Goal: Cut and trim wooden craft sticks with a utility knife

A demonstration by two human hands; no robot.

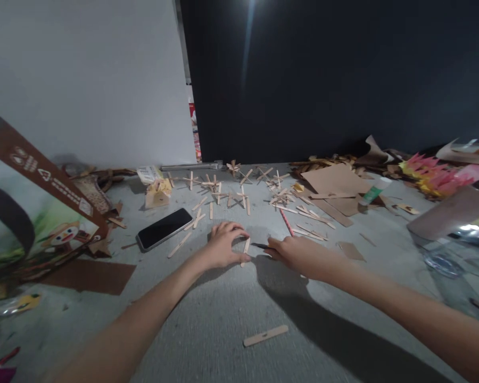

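My left hand (226, 246) pinches a wooden craft stick (246, 246) by its two ends, thumb at the near end and fingers at the far end. The stick lies on or just above the grey tabletop (207, 330). My right hand (289, 254) is closed round a thin, dark, pointed tool (260, 246); its tip points left at the stick, and I cannot tell whether it is a knife or a pen. Closer to me lies another craft stick (265, 335) with a small dark mark or slit in its middle.
Several crossed stick pieces (243, 198) stand beyond my hands. A phone (164, 230) lies left, near a printed bag (64, 213). Right are a red patterned pencil or straw (286, 222), cardboard (335, 181), a glue stick (376, 191) and pink-yellow paper petals (431, 173).
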